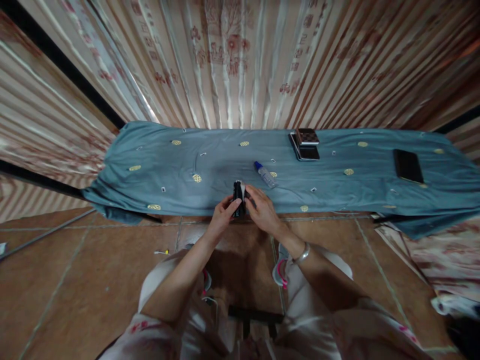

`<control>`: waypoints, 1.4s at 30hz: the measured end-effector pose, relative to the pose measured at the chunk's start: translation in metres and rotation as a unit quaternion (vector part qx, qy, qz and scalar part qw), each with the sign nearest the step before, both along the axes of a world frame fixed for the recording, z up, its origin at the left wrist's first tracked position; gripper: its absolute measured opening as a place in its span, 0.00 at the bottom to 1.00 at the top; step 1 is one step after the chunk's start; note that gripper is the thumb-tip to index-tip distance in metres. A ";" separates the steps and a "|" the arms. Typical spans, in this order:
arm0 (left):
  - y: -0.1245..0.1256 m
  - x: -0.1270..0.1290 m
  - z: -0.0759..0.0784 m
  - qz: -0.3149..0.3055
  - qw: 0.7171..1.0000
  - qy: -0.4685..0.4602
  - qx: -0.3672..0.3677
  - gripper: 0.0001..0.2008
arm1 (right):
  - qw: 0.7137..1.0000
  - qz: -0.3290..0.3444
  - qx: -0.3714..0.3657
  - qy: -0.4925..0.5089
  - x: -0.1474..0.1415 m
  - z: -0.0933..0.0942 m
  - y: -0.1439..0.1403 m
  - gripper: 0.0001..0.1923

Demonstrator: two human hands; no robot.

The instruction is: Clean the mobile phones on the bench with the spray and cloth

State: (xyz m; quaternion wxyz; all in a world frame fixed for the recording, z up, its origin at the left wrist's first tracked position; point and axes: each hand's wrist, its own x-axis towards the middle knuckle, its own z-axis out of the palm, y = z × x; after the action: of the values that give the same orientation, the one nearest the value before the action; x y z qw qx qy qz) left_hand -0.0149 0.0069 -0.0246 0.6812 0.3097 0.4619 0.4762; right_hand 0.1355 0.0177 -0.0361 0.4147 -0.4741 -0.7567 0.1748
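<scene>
Over the front edge of the cloth-covered table, my left hand (222, 216) is closed around a small black object (237, 199). The object is narrow, upright and dark; its exact kind does not show. Its right side meets my right hand (261, 208), whose fingers are pinched together on a small whitish piece (242, 189), perhaps cloth or paper. The fingers partly cover both items. Just beyond my right hand lies a clear bottle (266, 177) with a blue cap, tilted on its side.
A blue-green patterned cloth (217, 155) covers the long table. At the back right, a brown checkered box (307, 136) rests on a dark, flat, light-edged item (306, 152). Farther right lies a flat black item (408, 166). Curtains (240, 65) hang behind; a yellow-tipped object (163, 252) is on the floor.
</scene>
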 end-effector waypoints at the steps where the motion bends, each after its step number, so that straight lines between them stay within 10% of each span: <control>1: 0.000 -0.001 0.000 -0.001 1.000 -0.002 -0.001 0.32 | 1.000 0.001 -0.003 -0.001 -0.001 -0.001 0.000 0.22; 42: -0.003 -0.001 0.005 -0.051 0.997 0.042 0.044 0.23 | 0.980 -0.033 -0.101 0.170 0.008 0.008 0.011 0.16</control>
State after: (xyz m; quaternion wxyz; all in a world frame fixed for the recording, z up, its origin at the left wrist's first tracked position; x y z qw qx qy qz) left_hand -0.0156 0.0044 -0.0192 0.6702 0.3822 0.4520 0.4477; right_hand 0.1432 0.0283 -0.0284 0.4925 -0.5018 -0.6376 0.3150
